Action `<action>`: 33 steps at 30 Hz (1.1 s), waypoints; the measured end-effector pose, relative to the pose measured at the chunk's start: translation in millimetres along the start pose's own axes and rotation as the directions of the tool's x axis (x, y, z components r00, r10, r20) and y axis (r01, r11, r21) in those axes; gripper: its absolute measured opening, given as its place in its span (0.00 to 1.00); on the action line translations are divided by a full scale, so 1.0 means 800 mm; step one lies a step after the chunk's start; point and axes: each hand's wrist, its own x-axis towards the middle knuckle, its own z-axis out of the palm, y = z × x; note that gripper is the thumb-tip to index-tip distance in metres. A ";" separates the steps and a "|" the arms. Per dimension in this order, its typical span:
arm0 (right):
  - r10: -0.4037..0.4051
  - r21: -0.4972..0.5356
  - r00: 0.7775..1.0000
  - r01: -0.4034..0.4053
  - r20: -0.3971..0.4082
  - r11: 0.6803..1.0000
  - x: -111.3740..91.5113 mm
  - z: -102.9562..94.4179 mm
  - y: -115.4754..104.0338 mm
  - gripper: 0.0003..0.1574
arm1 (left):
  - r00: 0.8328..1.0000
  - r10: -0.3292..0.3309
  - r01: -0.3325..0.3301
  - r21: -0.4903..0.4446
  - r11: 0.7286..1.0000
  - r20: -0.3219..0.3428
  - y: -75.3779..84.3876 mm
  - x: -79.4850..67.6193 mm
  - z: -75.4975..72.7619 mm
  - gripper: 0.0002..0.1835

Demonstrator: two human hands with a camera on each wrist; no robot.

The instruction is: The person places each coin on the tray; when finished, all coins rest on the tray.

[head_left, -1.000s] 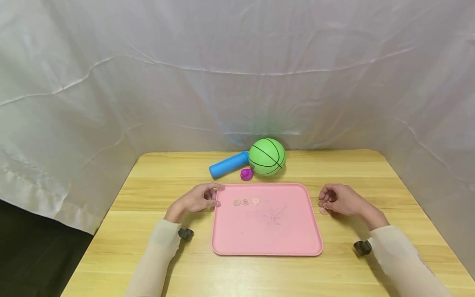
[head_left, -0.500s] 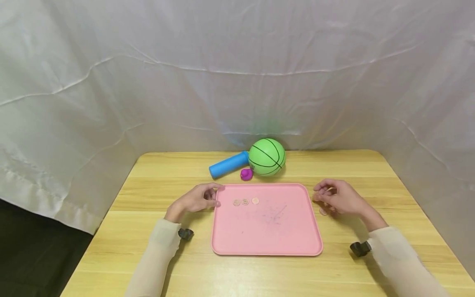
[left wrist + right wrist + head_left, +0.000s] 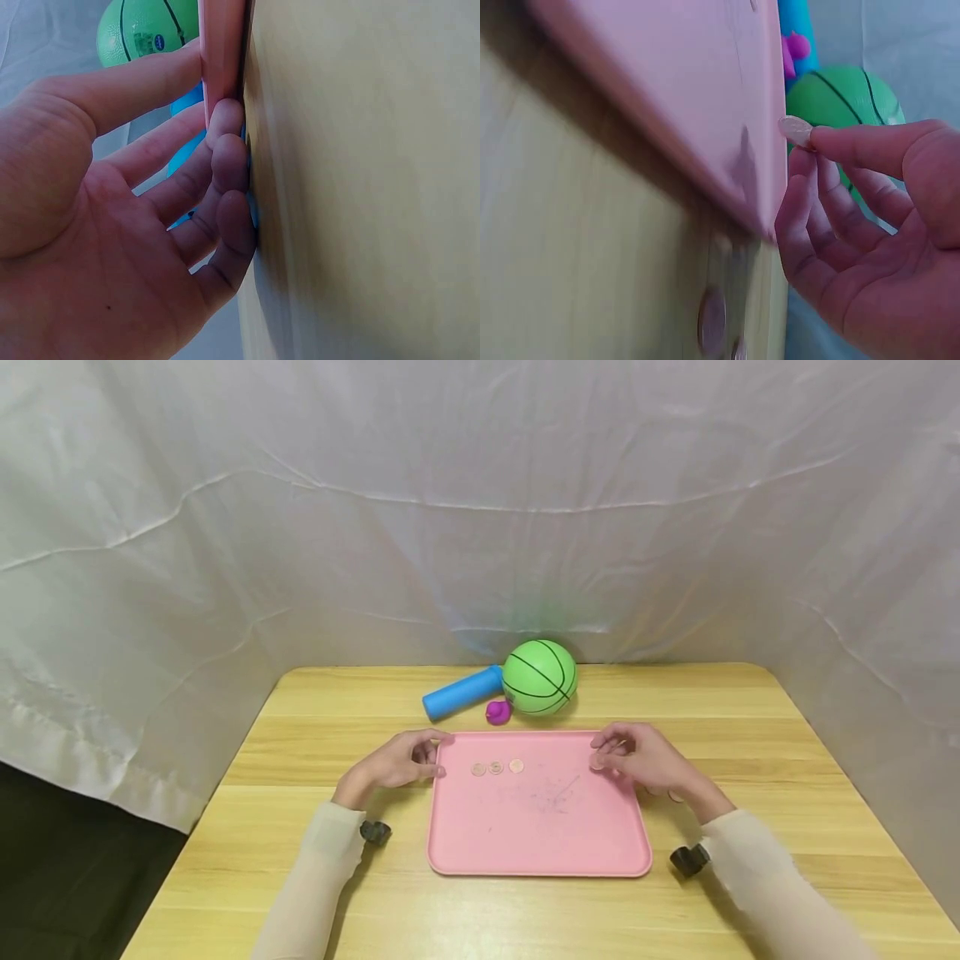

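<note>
A pink tray lies on the wooden table. Three coins sit in a row inside it, towards the far left corner. My left hand holds the tray at that corner; in the left wrist view its thumb meets the rim and the other fingers bend against the outer side. Over the far right corner, my right hand pinches a coin between thumb and fingertips, above the tray surface. More coins lie on the table beside the tray's right side, partly hidden by the right hand in the head view.
Behind the tray stand a green ball with black lines, a blue cylinder and a small purple rubber duck. A pale curtain hangs past the table's far edge.
My right hand has lifted a coin from the table and carried it left, over the tray's far right corner. The left hand and the three coins in the tray have stayed put.
</note>
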 end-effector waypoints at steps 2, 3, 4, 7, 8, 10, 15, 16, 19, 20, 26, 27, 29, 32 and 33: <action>0.000 0.011 1.000 0.000 0.017 1.000 0.005 0.009 -0.007 0.18 | 1.000 -0.006 0.006 0.000 1.000 -0.001 0.000 0.000 0.000 0.29; 0.002 0.013 1.000 -0.002 0.023 1.000 0.007 0.013 -0.010 0.18 | 1.000 -0.009 0.009 0.000 1.000 -0.002 -0.001 0.001 0.000 0.29; 0.003 0.016 1.000 -0.004 0.031 1.000 0.010 0.017 -0.014 0.18 | 1.000 -0.007 0.007 0.002 1.000 -0.003 -0.001 0.001 0.000 0.29; -0.009 0.002 0.999 0.009 0.048 1.000 0.020 0.029 -0.022 0.18 | 1.000 0.000 0.000 0.004 1.000 -0.004 -0.001 0.002 -0.001 0.29; -0.015 -0.008 0.999 0.015 0.052 1.000 0.024 0.033 -0.024 0.17 | 1.000 0.008 -0.008 0.006 1.000 -0.006 -0.001 0.002 -0.001 0.29; -0.027 -0.024 0.998 0.028 0.063 0.999 0.031 0.041 -0.027 0.16 | 1.000 0.017 -0.017 0.008 1.000 -0.006 -0.001 0.003 -0.002 0.29; -0.038 -0.057 0.996 0.043 0.082 0.997 0.045 0.061 -0.032 0.14 | 1.000 0.012 -0.012 0.006 1.000 -0.001 -0.001 0.003 -0.003 0.30; -0.035 -0.060 0.996 0.040 0.084 0.997 0.048 0.064 -0.033 0.13 | 1.000 0.008 -0.008 0.007 1.000 0.000 -0.001 0.002 -0.002 0.30; -0.031 -0.071 0.996 0.037 0.084 0.997 0.054 0.071 -0.035 0.12 | 1.000 0.011 -0.011 0.002 1.000 0.002 -0.001 0.002 -0.002 0.30; -0.028 -0.072 0.996 0.034 0.084 0.997 0.055 0.073 -0.036 0.12 | 1.000 0.012 -0.012 0.000 1.000 0.002 -0.001 0.002 -0.002 0.30; -0.025 -0.076 0.995 0.032 0.093 0.997 0.064 0.082 -0.040 0.11 | 1.000 0.001 -0.001 -0.003 1.000 -0.001 -0.001 0.002 -0.001 0.30; -0.026 -0.079 0.996 0.033 0.090 0.996 0.066 0.083 -0.040 0.10 | 1.000 -0.001 0.001 -0.003 1.000 -0.002 -0.002 0.002 -0.001 0.30; -0.028 -0.083 0.996 0.036 0.088 0.996 0.067 0.085 -0.042 0.09 | 1.000 -0.003 0.003 -0.004 1.000 -0.004 -0.002 0.002 -0.001 0.30; -0.031 -0.092 0.996 0.039 0.086 0.995 0.070 0.088 -0.044 0.08 | 1.000 0.001 -0.001 -0.010 1.000 -0.002 -0.003 0.001 -0.001 0.30; -0.035 -0.095 0.996 0.043 0.085 0.994 0.070 0.089 -0.044 0.08 | 1.000 0.003 -0.003 -0.013 1.000 0.000 -0.003 0.001 -0.001 0.30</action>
